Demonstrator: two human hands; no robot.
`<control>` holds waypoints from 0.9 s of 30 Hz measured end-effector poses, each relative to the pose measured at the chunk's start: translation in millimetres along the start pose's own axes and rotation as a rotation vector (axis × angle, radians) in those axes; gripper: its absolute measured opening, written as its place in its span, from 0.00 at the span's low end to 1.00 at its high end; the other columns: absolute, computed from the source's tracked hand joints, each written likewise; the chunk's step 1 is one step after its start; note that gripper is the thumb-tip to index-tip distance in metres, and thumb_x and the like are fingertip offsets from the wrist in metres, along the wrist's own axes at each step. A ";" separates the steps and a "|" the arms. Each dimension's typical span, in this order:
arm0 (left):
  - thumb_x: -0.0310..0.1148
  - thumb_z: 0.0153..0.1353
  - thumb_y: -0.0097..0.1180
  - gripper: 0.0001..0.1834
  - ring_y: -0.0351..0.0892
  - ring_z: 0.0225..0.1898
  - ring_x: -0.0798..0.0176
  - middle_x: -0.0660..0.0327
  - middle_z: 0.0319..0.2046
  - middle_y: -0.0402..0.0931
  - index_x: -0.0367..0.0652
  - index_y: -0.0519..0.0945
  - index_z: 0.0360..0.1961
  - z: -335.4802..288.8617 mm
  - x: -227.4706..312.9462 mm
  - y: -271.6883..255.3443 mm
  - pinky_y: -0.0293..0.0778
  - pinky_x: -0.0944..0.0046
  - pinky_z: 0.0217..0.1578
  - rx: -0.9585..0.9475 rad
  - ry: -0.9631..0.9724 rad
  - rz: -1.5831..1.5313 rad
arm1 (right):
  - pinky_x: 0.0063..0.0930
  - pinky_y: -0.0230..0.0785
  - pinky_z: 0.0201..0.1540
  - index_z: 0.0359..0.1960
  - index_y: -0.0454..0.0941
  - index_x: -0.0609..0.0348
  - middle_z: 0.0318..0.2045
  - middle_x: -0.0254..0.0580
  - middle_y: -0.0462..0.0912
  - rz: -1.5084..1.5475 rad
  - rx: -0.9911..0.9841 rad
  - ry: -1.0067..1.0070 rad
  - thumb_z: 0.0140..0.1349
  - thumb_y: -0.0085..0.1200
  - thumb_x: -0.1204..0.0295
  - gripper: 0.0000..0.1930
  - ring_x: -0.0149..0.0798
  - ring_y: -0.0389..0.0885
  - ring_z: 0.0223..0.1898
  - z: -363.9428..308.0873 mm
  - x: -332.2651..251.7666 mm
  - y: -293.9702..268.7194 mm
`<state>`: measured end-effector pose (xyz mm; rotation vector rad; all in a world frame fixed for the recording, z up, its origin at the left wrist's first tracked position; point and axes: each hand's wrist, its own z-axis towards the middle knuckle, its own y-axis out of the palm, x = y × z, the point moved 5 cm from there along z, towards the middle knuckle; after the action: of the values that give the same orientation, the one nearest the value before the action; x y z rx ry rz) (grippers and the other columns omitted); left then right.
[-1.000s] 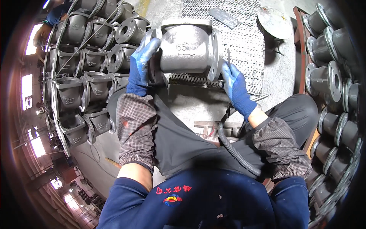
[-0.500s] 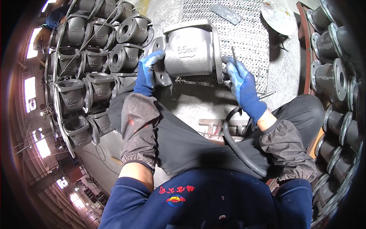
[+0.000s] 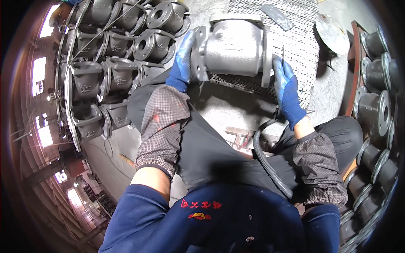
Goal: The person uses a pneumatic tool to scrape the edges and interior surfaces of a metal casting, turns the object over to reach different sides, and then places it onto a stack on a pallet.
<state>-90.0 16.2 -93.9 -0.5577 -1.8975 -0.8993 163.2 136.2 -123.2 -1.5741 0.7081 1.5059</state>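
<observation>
A grey cast-metal valve body [image 3: 234, 48] with a flange at each end lies sideways in front of me, over the near edge of a metal grating [image 3: 304, 12]. My left hand [image 3: 181, 63], in a blue glove, presses along its left flange, thumb hidden. On the other side my right hand [image 3: 287, 86], gloved alike, lies with its fingers at the right flange. Together the hands hold the casting between them. A thin dark rod [image 3: 283, 54] shows just above my right fingers; its lower part is hidden. A ribbed grey hose [image 3: 265, 158] runs up towards my right wrist.
Stacked valve bodies [image 3: 86, 80] stand at the left, and more castings [image 3: 373, 111] line the right. A flat dark bar [image 3: 277, 17] lies on the grating. Beyond it are a round pale plate [image 3: 332, 34] and a rusty steel frame [image 3: 352, 71]. Another person's hand [image 3: 59, 14] shows at upper left.
The view has shifted, so the valve body now sits further right. Its raised marking has become fainter under glare. My left hand has straightened along the left flange. Both hands stay at the casting.
</observation>
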 end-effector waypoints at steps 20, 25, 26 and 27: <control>0.28 0.63 0.46 0.14 0.74 0.46 0.67 0.55 0.45 0.75 0.32 0.76 0.46 -89.9 63.2 74.0 0.68 0.67 0.50 -0.134 0.741 0.875 | 0.28 0.70 0.39 0.42 0.74 0.66 0.35 0.42 0.79 0.407 -0.219 0.367 0.63 0.42 0.67 0.14 0.33 0.77 0.36 -27.4 -5.1 -18.9; 0.21 0.61 0.44 0.20 0.77 0.43 0.62 0.48 0.47 0.73 0.34 0.66 0.56 -78.5 61.1 77.6 0.75 0.64 0.43 -0.213 0.634 0.874 | 0.32 0.72 0.41 0.45 0.72 0.64 0.38 0.42 0.78 0.750 -0.097 0.596 0.62 0.44 0.64 0.16 0.36 0.78 0.38 -15.1 -9.5 -22.1; 0.21 0.60 0.45 0.21 0.76 0.44 0.61 0.49 0.47 0.73 0.33 0.66 0.56 -75.9 61.3 80.4 0.75 0.65 0.43 -0.202 0.667 0.896 | 0.33 0.73 0.41 0.45 0.72 0.64 0.39 0.42 0.78 0.717 -0.121 0.578 0.61 0.45 0.66 0.16 0.37 0.78 0.38 -8.8 -10.6 -24.4; 0.21 0.60 0.46 0.21 0.76 0.44 0.61 0.49 0.47 0.73 0.33 0.66 0.56 -72.9 61.4 82.7 0.75 0.65 0.44 -0.190 0.700 0.916 | 0.35 0.73 0.41 0.45 0.72 0.64 0.39 0.42 0.78 0.683 -0.147 0.561 0.61 0.45 0.67 0.15 0.38 0.78 0.38 -3.2 -12.3 -27.2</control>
<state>-20.9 12.0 11.5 -0.9596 -0.7771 -0.5365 186.3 145.3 -106.4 -2.0150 1.6107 1.5991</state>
